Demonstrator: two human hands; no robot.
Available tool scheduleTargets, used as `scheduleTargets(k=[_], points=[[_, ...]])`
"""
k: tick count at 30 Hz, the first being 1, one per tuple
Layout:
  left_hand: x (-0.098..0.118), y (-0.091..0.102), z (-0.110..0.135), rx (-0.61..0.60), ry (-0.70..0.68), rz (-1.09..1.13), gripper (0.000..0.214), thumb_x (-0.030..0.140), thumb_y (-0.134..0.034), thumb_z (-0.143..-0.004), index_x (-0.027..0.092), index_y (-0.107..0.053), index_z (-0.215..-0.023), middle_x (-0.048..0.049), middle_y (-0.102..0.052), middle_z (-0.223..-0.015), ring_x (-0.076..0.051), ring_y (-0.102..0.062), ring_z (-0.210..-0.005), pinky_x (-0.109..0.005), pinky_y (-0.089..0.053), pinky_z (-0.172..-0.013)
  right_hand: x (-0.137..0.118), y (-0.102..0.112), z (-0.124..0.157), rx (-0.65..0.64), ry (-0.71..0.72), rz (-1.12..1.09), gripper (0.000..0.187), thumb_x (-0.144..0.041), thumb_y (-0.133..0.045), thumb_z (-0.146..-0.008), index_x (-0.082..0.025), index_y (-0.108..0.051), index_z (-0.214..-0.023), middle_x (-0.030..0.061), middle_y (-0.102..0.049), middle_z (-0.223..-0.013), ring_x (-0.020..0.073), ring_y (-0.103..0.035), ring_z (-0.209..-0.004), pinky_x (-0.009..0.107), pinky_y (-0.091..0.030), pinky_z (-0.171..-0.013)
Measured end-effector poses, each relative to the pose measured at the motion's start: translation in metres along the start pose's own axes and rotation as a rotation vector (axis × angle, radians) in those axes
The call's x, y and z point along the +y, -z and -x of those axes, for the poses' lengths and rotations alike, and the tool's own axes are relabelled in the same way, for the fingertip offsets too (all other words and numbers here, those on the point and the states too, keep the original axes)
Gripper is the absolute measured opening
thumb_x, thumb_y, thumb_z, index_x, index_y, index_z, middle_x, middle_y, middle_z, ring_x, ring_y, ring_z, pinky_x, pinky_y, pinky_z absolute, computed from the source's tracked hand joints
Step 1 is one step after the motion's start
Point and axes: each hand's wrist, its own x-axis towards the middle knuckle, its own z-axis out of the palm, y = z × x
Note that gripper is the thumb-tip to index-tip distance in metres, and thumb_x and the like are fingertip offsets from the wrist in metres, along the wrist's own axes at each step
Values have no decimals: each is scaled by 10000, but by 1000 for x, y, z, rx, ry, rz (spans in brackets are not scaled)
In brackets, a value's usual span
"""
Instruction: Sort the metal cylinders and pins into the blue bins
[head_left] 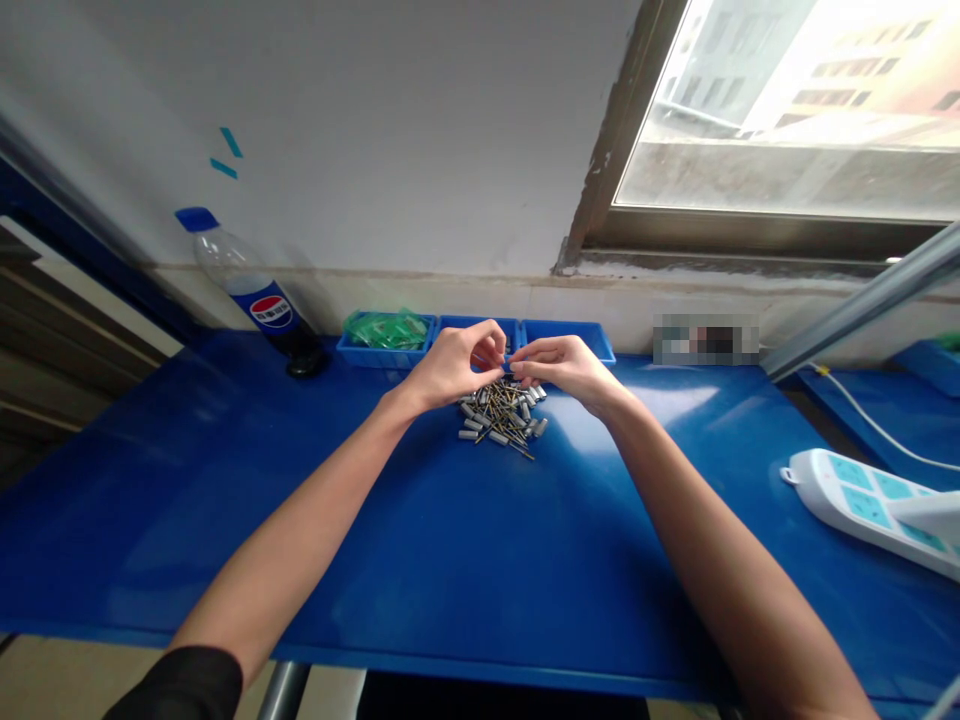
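Note:
My left hand (463, 362) and my right hand (564, 368) meet fingertip to fingertip above a heap of small metal parts (501, 412). The heap mixes short silver cylinders with thin brass-and-dark pins. Both hands are closed in a pinch; whatever sits between the fingertips is too small to make out. Just behind the hands, three blue bins stand in a row: the left bin (386, 357) holds green plastic pieces (386, 328), the middle bin (480, 322) is partly covered by my left hand, and the right bin (600, 342) is partly behind my right hand.
A cola bottle (251, 285) with a blue cap stands at the back left against the wall (420, 140). On the right lies a white power strip (862, 505) with a plug in it. A metal post (862, 300) and a white cable (885, 430) are beyond it.

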Motion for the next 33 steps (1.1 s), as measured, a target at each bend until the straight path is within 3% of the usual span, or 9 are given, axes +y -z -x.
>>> scheduleTargets(k=[3,10,12,15,18,22,33], points=[[0,-2,0,50,6,-15,185,231,-737,-808,172,-613,-933,-45,-759,-908,-161,-757,-842,-277,-630,-817,5,1,-2,88,18,45,283,-415,-852,-751,-164,-811,-875,63,-770,-735,160,-672,-622,301,-558,-617],[3,-6,0,105,14,25,188,238,-732,-825,167,-617,-957,-54,-766,-935,-165,-754,-869,-281,-621,-821,7,2,-1,-49,-38,-134,327,-406,-880,-730,-155,-821,-931,91,-802,-816,180,-742,-743,321,-608,-760],[0,-5,0,94,37,-84,178,241,-731,-832,165,-630,-958,-59,-761,-921,-168,-742,-842,-274,-605,-777,8,3,-3,16,-35,-124,327,-396,-890,-708,-152,-819,-915,94,-801,-808,197,-754,-752,337,-618,-766],[-7,-3,2,-24,79,-344,170,223,-749,-809,169,-669,-949,-61,-754,-886,-185,-719,-793,-281,-563,-719,12,7,-7,224,-13,-45,278,-354,-861,-711,-150,-805,-890,92,-798,-791,221,-768,-768,354,-627,-761],[-15,-5,6,-142,106,-508,200,129,-716,-776,177,-706,-969,-76,-765,-939,-206,-720,-805,-289,-529,-704,16,12,-10,367,3,21,325,-319,-820,-731,-146,-792,-1005,97,-809,-855,229,-776,-811,362,-627,-776],[-22,-11,6,-153,152,-561,273,38,-624,-780,171,-736,-991,-95,-776,-956,-211,-728,-807,-289,-518,-712,14,13,-9,313,-32,-18,398,-328,-801,-756,-152,-760,-1111,112,-816,-959,218,-778,-821,350,-623,-768],[-2,-11,6,-192,235,-814,260,76,-612,-833,191,-728,-1035,-107,-769,-987,-263,-744,-905,-313,-534,-753,5,6,-7,239,-59,0,229,-271,-748,-788,-165,-759,-990,79,-794,-832,191,-743,-769,313,-592,-720]])
